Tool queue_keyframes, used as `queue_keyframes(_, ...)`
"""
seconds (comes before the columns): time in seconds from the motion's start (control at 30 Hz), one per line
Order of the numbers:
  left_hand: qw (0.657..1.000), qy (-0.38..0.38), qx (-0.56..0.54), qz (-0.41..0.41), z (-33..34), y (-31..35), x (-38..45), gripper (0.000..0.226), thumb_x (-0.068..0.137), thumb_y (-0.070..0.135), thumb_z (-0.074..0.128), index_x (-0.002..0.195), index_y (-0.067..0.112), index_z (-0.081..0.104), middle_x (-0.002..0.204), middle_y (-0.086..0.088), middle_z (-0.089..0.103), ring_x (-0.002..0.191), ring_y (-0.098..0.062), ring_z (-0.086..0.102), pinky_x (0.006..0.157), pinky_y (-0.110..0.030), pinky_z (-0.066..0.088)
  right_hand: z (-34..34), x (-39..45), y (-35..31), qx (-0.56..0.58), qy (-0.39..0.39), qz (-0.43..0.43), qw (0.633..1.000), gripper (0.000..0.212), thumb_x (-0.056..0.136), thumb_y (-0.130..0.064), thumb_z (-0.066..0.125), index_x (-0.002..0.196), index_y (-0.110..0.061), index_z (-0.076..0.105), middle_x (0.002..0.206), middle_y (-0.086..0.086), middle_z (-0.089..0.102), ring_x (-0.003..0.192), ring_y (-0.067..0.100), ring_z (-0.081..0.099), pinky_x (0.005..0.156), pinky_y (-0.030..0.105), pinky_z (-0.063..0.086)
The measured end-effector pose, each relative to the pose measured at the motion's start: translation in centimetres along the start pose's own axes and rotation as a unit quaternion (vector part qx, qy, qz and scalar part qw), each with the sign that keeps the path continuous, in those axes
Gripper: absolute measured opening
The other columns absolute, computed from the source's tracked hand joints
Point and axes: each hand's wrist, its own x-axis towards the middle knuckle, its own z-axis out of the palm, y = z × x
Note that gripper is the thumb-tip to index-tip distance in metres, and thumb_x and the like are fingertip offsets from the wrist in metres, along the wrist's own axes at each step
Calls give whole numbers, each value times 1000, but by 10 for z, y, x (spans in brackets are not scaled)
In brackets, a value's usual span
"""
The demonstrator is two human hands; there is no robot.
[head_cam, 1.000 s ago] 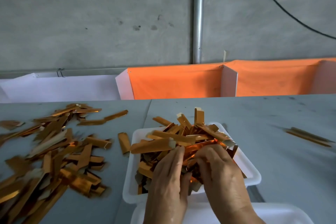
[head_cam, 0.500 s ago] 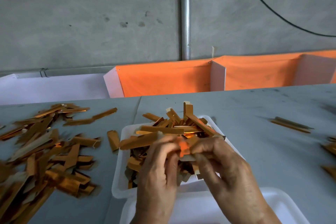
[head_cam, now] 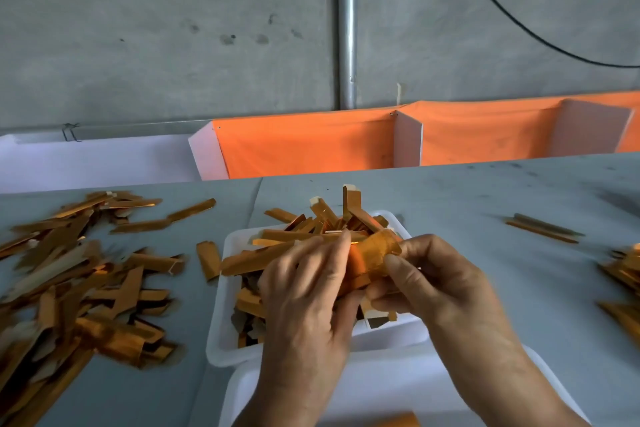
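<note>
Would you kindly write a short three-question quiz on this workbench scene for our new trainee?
1. True or false: the left hand and right hand both hold the same curled gold piece.
2. The heaped white tray stands on: A) the orange cloth, B) the grey table, C) the floor.
3. Fill in: the big loose pile of gold pieces lies to the tray's ___.
Key: 1 true; 2 B; 3 left.
</note>
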Motion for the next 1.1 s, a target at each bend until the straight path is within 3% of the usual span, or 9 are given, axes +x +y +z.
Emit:
queue_keyframes(0.07, 999, -9, -41, -8, 0, 1, -2, 57, 87, 37, 60, 138, 19, 42, 119, 8, 56, 115, -15, 45, 93, -47, 48, -4, 0, -3, 24, -18, 15, 999, 13, 88, -8, 59, 75, -8, 62, 69, 18, 69, 62, 25, 68, 57, 24, 54)
queue_keyframes(0.13, 995, -30, -84, -32, -1, 3, -3, 58, 87, 32, 60, 141, 22, 39, 121, 14, 51, 116, -11, 46, 95, -36, 48, -8, 0, -6, 60, -60, 29, 996, 8, 85, -20, 64, 82, -13, 66, 74, 20, 68, 66, 27, 67, 60, 25, 54)
queue_keyframes(0.23, 985, -87, -142, -53, -6, 9, 0, 57, 91, 41, 48, 143, 26, 32, 130, 14, 48, 120, -1, 44, 96, -9, 37, -14, 2, -6, 73, -107, 33, 991, 26, 82, -38, 68, 101, -21, 70, 76, 14, 66, 69, 24, 64, 61, 26, 52)
queue_keyframes(0.37, 968, -130, -205, -61, -9, 15, -1, 44, 100, 39, 34, 143, 33, 34, 128, 21, 48, 114, 7, 47, 86, -1, 36, -20, 6, -7, 77, -131, 29, 988, 49, 69, -49, 75, 106, -17, 69, 79, 8, 65, 66, 18, 61, 57, 21, 48)
queue_keyframes(0.47, 961, -156, -208, -99, -12, 12, -3, 45, 94, 44, 27, 136, 35, 41, 100, 23, 63, 96, 8, 58, 77, -7, 46, -26, 8, -10, 68, -119, 35, 990, 50, 64, -50, 80, 85, -7, 68, 74, 12, 66, 62, 17, 63, 55, 20, 48)
queue_keyframes(0.57, 948, -189, -234, -102, -10, 14, -3, 39, 91, 44, 31, 120, 28, 52, 89, 15, 69, 86, 3, 63, 75, -18, 52, -32, 9, -13, 46, -121, 55, 990, 34, 69, -39, 79, 78, -9, 68, 74, 11, 66, 62, 16, 59, 54, 21, 48)
queue_keyframes(0.73, 982, -103, -137, -85, -9, 12, -2, 38, 85, 51, 53, 121, 39, 51, 99, 32, 56, 98, 9, 53, 74, 0, 42, -32, 9, -14, -6, -77, 76, 994, 15, 69, -28, 67, 68, -14, 69, 64, 13, 65, 55, 18, 61, 51, 19, 50)
queue_keyframes(0.87, 995, -64, -74, -32, -8, 12, 1, 53, 77, 50, 62, 124, 26, 59, 111, 13, 61, 100, 1, 53, 78, -12, 44, -28, 9, -15, 7, -54, 112, 992, 14, 66, -24, 69, 66, -10, 67, 66, 22, 66, 55, 23, 65, 49, 20, 51)
queue_keyframes(1.1, 993, -68, -93, -11, -13, 10, 3, 52, 82, 43, 52, 127, 17, 60, 118, 10, 62, 108, -7, 57, 86, -19, 49, -35, 9, -20, 108, -105, 203, 967, 15, 61, -18, 72, 72, -8, 70, 65, 22, 64, 52, 20, 65, 46, 22, 53)
